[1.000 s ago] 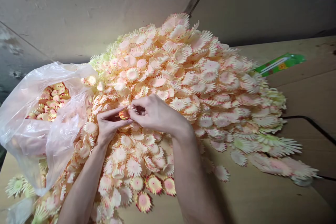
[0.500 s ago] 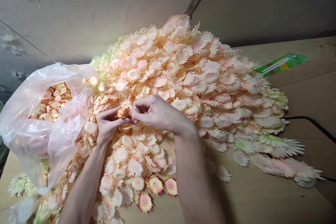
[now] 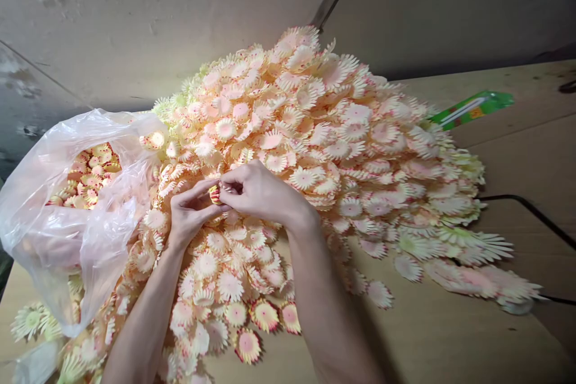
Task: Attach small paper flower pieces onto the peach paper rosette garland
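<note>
Between my two hands is a small yellow flower piece [image 3: 215,194] with red petal edges, curled up compactly. My left hand [image 3: 191,211] has its thumb and fingers closed around the left side of it. From the right, my right hand [image 3: 252,192] pinches at the same piece, and its fingertips meet those of the left. What the right fingertips hold exactly is partly hidden. Under and behind both hands spreads a big heap of pale pink and cream artificial flower pieces [image 3: 270,139] with fringed edges.
At left stands an open translucent plastic bag [image 3: 49,150] holding many small yellow-and-red flower pieces [image 3: 92,177]. A green packet [image 3: 472,109] lies at the heap's right edge. A black cable [image 3: 531,209] runs at the right. Loose flower pieces [image 3: 248,345] lie on the wooden table [image 3: 441,342] in front.
The yellow flower piece has been turned between my fingers and now looks narrower, its red edges sideways. My hands have drawn closer together. The view has shifted slightly.
</note>
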### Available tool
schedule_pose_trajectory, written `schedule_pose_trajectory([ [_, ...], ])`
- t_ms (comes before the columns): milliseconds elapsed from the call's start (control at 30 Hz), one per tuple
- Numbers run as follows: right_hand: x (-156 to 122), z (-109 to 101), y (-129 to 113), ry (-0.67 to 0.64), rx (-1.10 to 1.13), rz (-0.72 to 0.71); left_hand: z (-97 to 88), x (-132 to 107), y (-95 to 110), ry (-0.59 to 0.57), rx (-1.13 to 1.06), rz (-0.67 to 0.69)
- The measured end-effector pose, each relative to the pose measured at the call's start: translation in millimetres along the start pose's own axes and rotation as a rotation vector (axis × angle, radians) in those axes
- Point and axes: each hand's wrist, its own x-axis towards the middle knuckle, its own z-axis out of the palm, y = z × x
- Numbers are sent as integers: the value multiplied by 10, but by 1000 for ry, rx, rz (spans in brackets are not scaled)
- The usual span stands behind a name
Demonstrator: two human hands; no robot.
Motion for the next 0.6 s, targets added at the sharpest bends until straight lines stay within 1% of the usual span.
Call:
schedule_pose_trajectory([
  [100,10,4,5,-22,61,2,18,-5,15,54,-7,-17],
  [233,8,-11,21,-71,161,18,7,1,18,64,-2,-5],
  [433,-22,-57,63,-200,341,29,-45,-7,14,-1,43,9],
  [600,-38,-108,105,-328,488,68,-63,-3,8,-83,-15,1],
])
